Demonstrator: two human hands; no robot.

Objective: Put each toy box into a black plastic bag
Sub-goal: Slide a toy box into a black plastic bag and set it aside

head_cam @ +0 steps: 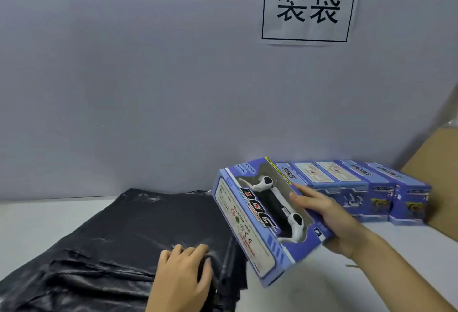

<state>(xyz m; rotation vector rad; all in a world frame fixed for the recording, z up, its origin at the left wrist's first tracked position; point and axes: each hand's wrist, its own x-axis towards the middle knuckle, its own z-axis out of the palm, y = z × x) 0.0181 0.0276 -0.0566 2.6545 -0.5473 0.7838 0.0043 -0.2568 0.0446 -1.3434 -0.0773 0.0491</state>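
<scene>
In the head view, the right hand (332, 220) grasps a blue toy box (267, 217) by its far long side, thumb across the window and fingers underneath, holding it tilted above the counter (347, 282) at about four o'clock; the left hand (183, 274), at six o'clock, pinches the near edge of the top black plastic bag (128, 242), fingers curled into the film; that bag lies on a flat stack spreading toward nine o'clock, and none of the bags shows an open mouth, so all look empty, though I cannot tell for the lower ones; a row of further toy boxes (366, 187) stands on edge against the wall at three o'clock, just beside a brown cardboard sheet (441, 177), with a paper sign (309, 4) at one o'clock above; the likely trouble is the thin film: the pinch may lift two layers or two bags at once, so the mouth never opens and the box corner snags or tears it; a one-sided hold on the box could also let it tip and slide out.
</scene>
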